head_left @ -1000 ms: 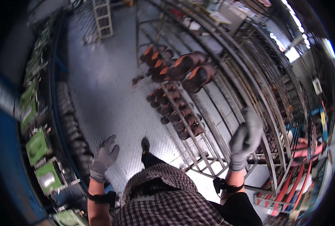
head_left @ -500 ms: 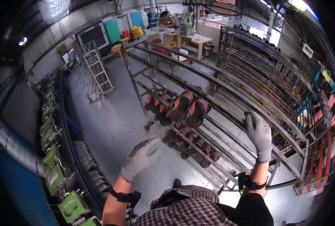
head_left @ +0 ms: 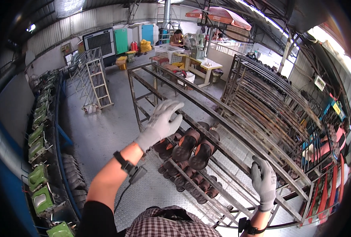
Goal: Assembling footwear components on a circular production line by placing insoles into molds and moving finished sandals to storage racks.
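A metal shoe rack (head_left: 223,112) with long bars stands in front of me. My left hand (head_left: 161,123), in a grey glove, is open over its left part, fingers stretched and thumb apart; whether it touches the bar cannot be told. On the right, my gloved right hand (head_left: 264,183) has its fingers bent around a rack bar. Between the hands, a pair of dark shoes with orange-brown linings, a left shoe (head_left: 186,145) and a right shoe (head_left: 203,152), rests on the rack. More dark shoes (head_left: 189,179) line the lower tier, and others are partly hidden behind my left hand.
Along the left runs a machine line with green moulds (head_left: 37,176). A smaller metal frame (head_left: 98,83) stands on the floor farther back. More racks (head_left: 266,94) fill the right side. At the back, a person (head_left: 177,38) sits near a work table (head_left: 201,68).
My left hand has moved up and forward, from beside the rack to over its bars. The view has tilted up and shifted; my right hand stays at the bar.
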`<state>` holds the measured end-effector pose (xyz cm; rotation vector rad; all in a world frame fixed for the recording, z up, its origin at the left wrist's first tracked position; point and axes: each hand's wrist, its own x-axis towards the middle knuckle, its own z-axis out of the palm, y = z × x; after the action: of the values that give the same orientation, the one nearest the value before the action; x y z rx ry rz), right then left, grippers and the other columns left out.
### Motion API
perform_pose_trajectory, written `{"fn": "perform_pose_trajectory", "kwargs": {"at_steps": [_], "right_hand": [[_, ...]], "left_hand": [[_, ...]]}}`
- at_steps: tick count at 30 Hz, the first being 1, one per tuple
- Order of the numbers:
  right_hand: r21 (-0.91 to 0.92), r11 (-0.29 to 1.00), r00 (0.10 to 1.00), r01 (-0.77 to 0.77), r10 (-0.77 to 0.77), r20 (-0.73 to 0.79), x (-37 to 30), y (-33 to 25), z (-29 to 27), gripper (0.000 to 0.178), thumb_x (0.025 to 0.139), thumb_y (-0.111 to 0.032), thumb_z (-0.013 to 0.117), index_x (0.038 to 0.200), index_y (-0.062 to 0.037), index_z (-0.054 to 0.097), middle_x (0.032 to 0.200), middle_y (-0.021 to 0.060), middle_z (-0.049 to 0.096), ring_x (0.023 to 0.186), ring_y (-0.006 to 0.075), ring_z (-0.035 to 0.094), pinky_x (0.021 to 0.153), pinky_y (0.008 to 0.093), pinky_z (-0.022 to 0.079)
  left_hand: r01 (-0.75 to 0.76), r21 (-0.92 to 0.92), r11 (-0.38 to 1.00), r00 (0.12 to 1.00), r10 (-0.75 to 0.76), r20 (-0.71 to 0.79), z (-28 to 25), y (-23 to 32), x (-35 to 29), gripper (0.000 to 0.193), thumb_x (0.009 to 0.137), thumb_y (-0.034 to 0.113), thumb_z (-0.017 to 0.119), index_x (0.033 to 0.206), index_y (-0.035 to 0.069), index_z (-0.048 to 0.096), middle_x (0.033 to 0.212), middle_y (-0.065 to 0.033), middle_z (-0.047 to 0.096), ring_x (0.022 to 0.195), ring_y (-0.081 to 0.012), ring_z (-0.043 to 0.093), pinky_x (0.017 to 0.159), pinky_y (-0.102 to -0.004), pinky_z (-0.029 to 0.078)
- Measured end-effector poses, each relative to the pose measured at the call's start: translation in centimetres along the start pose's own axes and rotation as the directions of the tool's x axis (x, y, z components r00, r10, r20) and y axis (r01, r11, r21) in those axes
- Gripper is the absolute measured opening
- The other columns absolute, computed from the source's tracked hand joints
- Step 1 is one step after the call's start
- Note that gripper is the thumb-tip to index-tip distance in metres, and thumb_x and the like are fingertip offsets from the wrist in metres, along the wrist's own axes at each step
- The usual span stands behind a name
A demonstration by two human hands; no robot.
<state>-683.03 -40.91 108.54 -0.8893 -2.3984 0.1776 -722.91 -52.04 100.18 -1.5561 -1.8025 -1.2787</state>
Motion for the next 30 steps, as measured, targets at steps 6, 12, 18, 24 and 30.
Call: {"fn": "perform_pose_trajectory", "kwargs": {"at_steps": [6, 12, 18, 24, 30], "right_hand": [[0.187, 0.976, 0.993, -0.114, 0.117, 0.0, 1.7, 0.6, -0.4, 0.028, 0.097, -0.001, 0.053, 0.12, 0.0043, 0.067, 0.104, 0.0159, 0.069, 0.091, 0.0238, 0.066, 0.083, 0.0312, 0.05], [0.168, 0.974, 0.988, -0.15, 0.154, -0.015, 5.2, -0.4, -1.7, 0.027, 0.104, -0.006, 0.049, 0.126, 0.0045, 0.061, 0.106, 0.0076, 0.064, 0.1, 0.0159, 0.058, 0.089, 0.0269, 0.046], [-0.025, 0.998, 0.994, -0.057, 0.059, 0.091, 13.8, -3.4, 2.7, 0.029, 0.097, -0.004, 0.054, 0.121, 0.0051, 0.066, 0.11, 0.0157, 0.071, 0.103, 0.0224, 0.068, 0.094, 0.0316, 0.05], [0.041, 0.997, 0.952, -0.062, 0.047, 0.302, 25.3, -4.0, 12.3, 0.029, 0.095, -0.016, 0.064, 0.121, -0.0051, 0.069, 0.111, 0.0191, 0.073, 0.105, 0.0253, 0.07, 0.093, 0.0352, 0.053], [0.419, 0.896, 0.989, -0.15, 0.138, 0.059, 32.2, -1.0, 17.3, 0.023, 0.098, -0.017, 0.06, 0.111, -0.0008, 0.07, 0.092, 0.0092, 0.073, 0.085, 0.0138, 0.063, 0.083, 0.0317, 0.052]], "left_hand": [[0.09, 0.173, 0.981, 0.987, -0.112, 0.118, 2.9, -9.5, 5.5, 0.049, 0.091, 0.035, 0.061, 0.134, 0.012, 0.062, 0.141, -0.0153, 0.058, 0.138, -0.0365, 0.046, 0.117, -0.051, 0.032], [0.02, 0.253, 0.967, 0.722, -0.189, 0.665, 6.3, -14.4, 10.0, 0.067, 0.09, 0.043, 0.056, 0.153, 0.025, 0.045, 0.165, -0.0131, 0.032, 0.157, -0.033, 0.019, 0.128, -0.0526, 0.008], [-0.131, 0.146, 0.98, 0.659, -0.024, 0.752, 8.3, -15.8, 14.0, 0.068, 0.079, 0.045, 0.07, 0.142, 0.022, 0.059, 0.15, -0.0156, 0.052, 0.147, -0.0361, 0.039, 0.125, -0.053, 0.019], [0.07, -0.261, 0.963, 0.422, 0.209, 0.882, 8.9, -21.6, 16.1, 0.059, 0.093, 0.054, 0.065, 0.14, 0.019, 0.061, 0.134, -0.0146, 0.065, 0.124, -0.0344, 0.06, 0.108, -0.0433, 0.044], [0.333, -0.54, 0.773, 0.465, 0.364, 0.807, 13.3, -21.5, 21.1, 0.043, 0.099, 0.036, 0.065, 0.128, 0.004, 0.067, 0.119, -0.0087, 0.07, 0.112, -0.0157, 0.062, 0.1, -0.0289, 0.047]]}}
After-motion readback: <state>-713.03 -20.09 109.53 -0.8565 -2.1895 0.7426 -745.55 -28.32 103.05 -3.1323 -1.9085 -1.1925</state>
